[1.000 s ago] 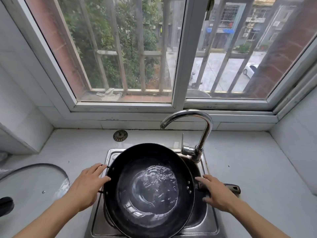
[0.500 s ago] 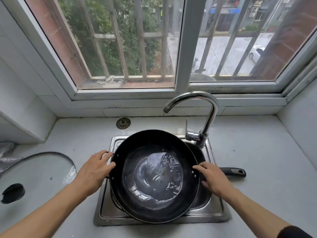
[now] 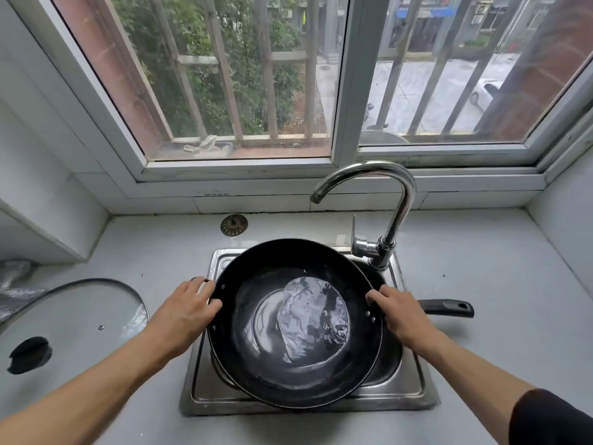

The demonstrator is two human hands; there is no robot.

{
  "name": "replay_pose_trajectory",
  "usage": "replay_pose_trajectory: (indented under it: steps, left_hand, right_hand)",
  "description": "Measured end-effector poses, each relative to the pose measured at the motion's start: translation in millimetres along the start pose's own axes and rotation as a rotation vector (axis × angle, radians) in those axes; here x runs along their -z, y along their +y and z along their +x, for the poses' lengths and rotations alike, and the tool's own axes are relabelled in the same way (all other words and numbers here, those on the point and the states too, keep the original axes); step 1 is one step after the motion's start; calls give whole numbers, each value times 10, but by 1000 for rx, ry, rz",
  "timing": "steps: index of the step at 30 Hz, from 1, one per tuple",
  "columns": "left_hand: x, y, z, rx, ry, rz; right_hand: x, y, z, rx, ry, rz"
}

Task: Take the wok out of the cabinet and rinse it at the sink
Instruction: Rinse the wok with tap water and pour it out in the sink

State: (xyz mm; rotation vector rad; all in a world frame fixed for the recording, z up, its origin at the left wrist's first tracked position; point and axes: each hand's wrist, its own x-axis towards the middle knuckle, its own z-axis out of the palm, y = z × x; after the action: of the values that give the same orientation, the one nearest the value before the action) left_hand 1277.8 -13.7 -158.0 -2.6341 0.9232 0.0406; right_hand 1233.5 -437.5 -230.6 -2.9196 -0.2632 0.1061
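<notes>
2 hands hold the round black metal wok (image 3: 296,322) over the steel sink (image 3: 414,385): left hand (image 3: 187,311) fingers curl on its left rim, right hand (image 3: 399,311) grips the right rim, long handle (image 3: 446,308) pointing right.

A glass lid (image 3: 69,319) lies left on the counter (image 3: 497,252) — a drain strainer (image 3: 234,225) near the window (image 3: 345,91).

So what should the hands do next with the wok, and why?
Probably tip the wok toward the sink to pour the water out. The left hand and right hand grip its opposite rims, a puddle sits inside, and no water runs from the faucet.
</notes>
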Motion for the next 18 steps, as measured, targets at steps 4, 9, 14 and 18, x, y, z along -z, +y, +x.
replay_pose_trajectory:
  steps: [4,9,14,18]
  left_hand:
    - [96,-29,-104,-65,36,-12]
    - [167,-4,-273,-108,71,-134]
    - [172,30,-331,-71,65,-169]
    - [164,2,-333,-78,77,-165]
  right_hand:
    - [234,30,-56,72,20,11]
    - [460,89,-182,206,-62,-28]
    - [543,70,-265,262,-72,-62]
    - [606,27,-271,232,-28,-33]
